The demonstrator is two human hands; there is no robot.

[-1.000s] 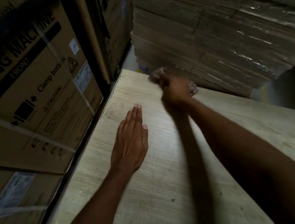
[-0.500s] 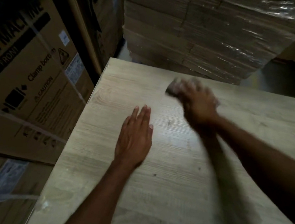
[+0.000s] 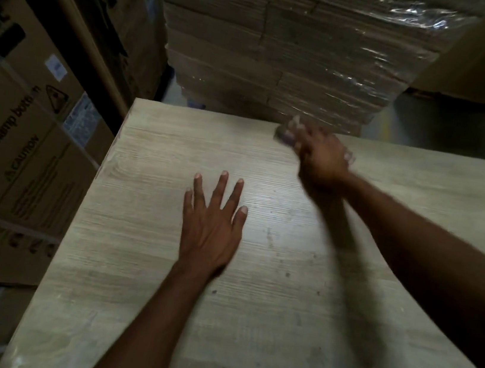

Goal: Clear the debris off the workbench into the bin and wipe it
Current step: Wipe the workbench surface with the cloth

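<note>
Workbench (image 3: pixel 154 312): left hand (image 3: pixel 211 229) flat, fingers spread; right hand (image 3: pixel 321 160) fingers curled round blurred cloth (image 3: pixel 285 133) at far edge.

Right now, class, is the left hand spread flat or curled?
Spread flat: the left hand lies palm down on the workbench, fingers straight and apart.

Open surface (image 3: pixel 157 296) surrounds the left hand (image 3: pixel 213 229), stacked cartons (image 3: pixel 15 152) wall off its left, and a wrapped pallet (image 3: pixel 285 49) rises just beyond the right hand (image 3: pixel 321 160).
</note>
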